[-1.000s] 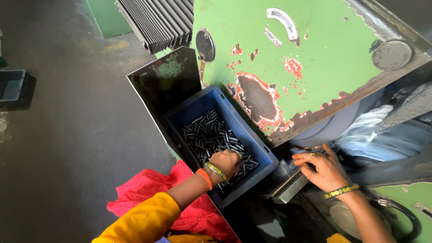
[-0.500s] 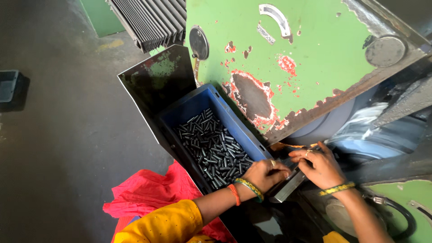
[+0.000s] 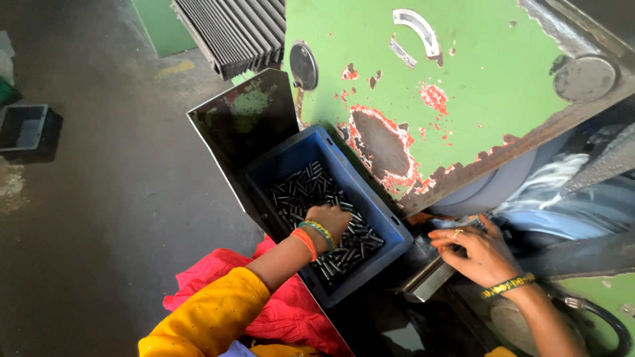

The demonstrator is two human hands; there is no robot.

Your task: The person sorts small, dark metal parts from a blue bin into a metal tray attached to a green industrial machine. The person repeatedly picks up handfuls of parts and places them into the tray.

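While the left hand (image 3: pixel 333 219) is dipping, fingers curled, into the dark metal pins (image 3: pixel 311 192) filling the blue bin (image 3: pixel 378 225), the right hand (image 3: pixel 477 252) is resting spread, empty, on the metal rail (image 3: pixel 430 281) nearby, likely awaiting pins.

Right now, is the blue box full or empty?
Partly full: small dark metal pins cover the bottom of the blue box, its walls rising above them.

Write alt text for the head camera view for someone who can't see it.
A person's left hand reaches into a blue bin of small dark metal pins, while the right hand rests on a metal chute beside a worn green machine.
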